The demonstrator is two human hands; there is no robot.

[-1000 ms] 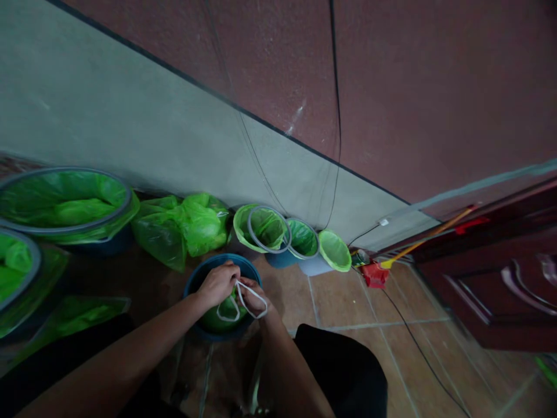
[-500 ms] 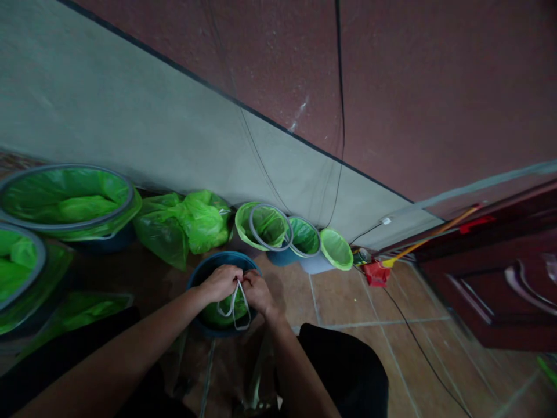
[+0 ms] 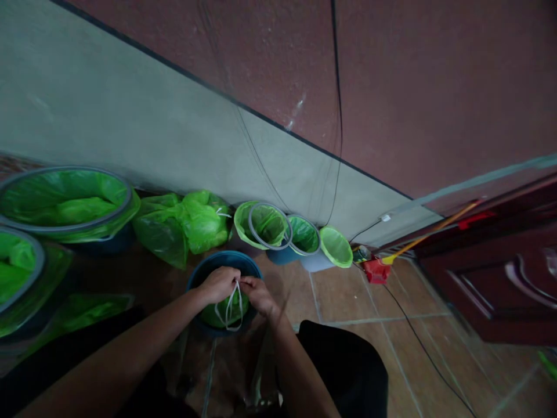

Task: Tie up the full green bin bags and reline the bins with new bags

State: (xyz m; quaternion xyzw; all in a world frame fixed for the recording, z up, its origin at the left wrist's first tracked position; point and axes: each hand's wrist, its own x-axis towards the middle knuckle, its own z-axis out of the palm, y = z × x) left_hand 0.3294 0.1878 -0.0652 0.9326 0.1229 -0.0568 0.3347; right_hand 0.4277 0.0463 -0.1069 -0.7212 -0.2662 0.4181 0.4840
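A blue bin (image 3: 194,271) stands on the floor between my knees, with a green plastic bag (image 3: 212,317) down inside it. Above the bin my left hand (image 3: 221,283) is closed on a pale drawstring (image 3: 227,310), whose loop hangs down over the bag. My right hand (image 3: 257,293) meets it from the right, fingers pinched at the same string; the fingertips of both hands almost touch. Exactly how the string runs between the fingers is too small to tell.
Green-lined bins stand at left (image 3: 65,226), and three smaller lined bins (image 3: 335,249) along the wall. Between them sits a tied green bag (image 3: 204,217). A red dustpan (image 3: 376,270), a yellow-handled tool (image 3: 418,244) and a cable (image 3: 420,337) lie toward the dark red door (image 3: 496,290).
My hands have drawn slightly apart at the string, the right one shifting a little to the right. The string's loop hangs narrower and farther left.
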